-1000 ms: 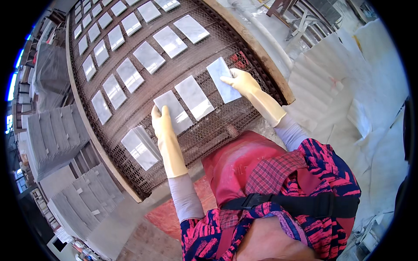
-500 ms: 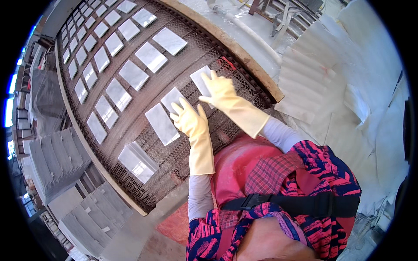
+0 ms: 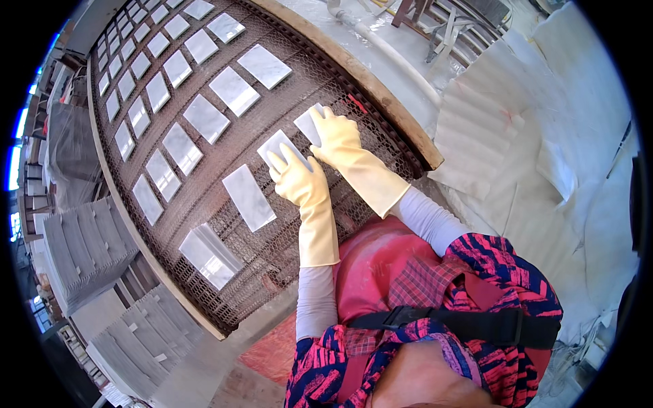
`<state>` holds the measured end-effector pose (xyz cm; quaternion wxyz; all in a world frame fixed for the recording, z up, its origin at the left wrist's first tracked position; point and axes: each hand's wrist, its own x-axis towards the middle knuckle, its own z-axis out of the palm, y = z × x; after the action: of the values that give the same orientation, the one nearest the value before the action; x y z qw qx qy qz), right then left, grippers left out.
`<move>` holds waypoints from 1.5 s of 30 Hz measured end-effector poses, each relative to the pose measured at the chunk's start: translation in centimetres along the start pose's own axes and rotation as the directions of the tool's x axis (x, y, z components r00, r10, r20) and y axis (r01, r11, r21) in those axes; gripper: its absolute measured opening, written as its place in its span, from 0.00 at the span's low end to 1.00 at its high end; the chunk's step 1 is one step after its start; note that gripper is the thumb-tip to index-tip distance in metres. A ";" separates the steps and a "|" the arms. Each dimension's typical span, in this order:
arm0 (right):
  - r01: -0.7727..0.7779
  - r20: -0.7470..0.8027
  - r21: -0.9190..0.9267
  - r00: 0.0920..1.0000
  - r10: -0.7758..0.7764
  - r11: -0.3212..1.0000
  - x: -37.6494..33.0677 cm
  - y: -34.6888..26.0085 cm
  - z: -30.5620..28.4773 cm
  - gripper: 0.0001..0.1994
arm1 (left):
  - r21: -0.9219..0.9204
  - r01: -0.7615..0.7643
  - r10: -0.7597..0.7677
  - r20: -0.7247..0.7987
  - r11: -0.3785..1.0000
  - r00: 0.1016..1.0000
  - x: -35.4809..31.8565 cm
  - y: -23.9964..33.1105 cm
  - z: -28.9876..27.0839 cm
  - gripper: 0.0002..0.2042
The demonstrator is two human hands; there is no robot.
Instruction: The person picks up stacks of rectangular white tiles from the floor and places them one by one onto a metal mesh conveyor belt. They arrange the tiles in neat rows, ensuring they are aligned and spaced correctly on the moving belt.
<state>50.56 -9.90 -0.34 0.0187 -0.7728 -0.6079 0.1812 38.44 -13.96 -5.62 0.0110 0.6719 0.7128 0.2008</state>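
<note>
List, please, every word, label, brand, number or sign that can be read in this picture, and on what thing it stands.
No text can be read anywhere in this view.
Pale tiles: no readable writing.
Red apron: pale smudges, no readable writing.
Stacked grey slabs: small white patches, too small to tell whether they are labels.

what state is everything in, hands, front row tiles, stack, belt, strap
left hand, gloved, fingers over middle tile
right hand, gloved, fingers over right tile
middle tile, partly covered
right tile, partly covered
left tile, lying flat, uncovered
tile stack, edges stepped
mesh belt, bearing spaced tiles
black strap, buckled
</note>
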 end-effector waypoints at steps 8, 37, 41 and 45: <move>-0.022 -0.072 0.026 0.997 0.024 0.999 0.2 0.3 0.8 0.49 | 0.027 -0.008 0.008 -0.006 1.000 1.000 -0.3 1.3 1.6 0.29; 0.312 -0.449 0.266 0.877 -0.169 0.912 -2.9 8.1 0.7 0.32 | 0.280 0.144 -0.182 0.115 0.949 0.976 0.0 -8.4 -1.6 0.39; 0.265 -0.382 0.379 0.917 -0.110 0.887 -5.4 8.5 0.6 0.31 | 0.297 0.110 -0.141 0.084 0.948 0.986 0.0 -8.9 -0.9 0.38; 0.287 -0.349 0.443 0.928 -0.132 0.849 -5.7 9.1 2.1 0.30 | 0.320 0.086 -0.110 0.058 0.943 0.992 -0.1 -9.3 -0.7 0.36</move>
<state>57.26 -18.11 -3.11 0.3258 -0.6896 -0.6139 0.2034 29.42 -14.41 -7.84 -0.0603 0.6355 0.7675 0.0576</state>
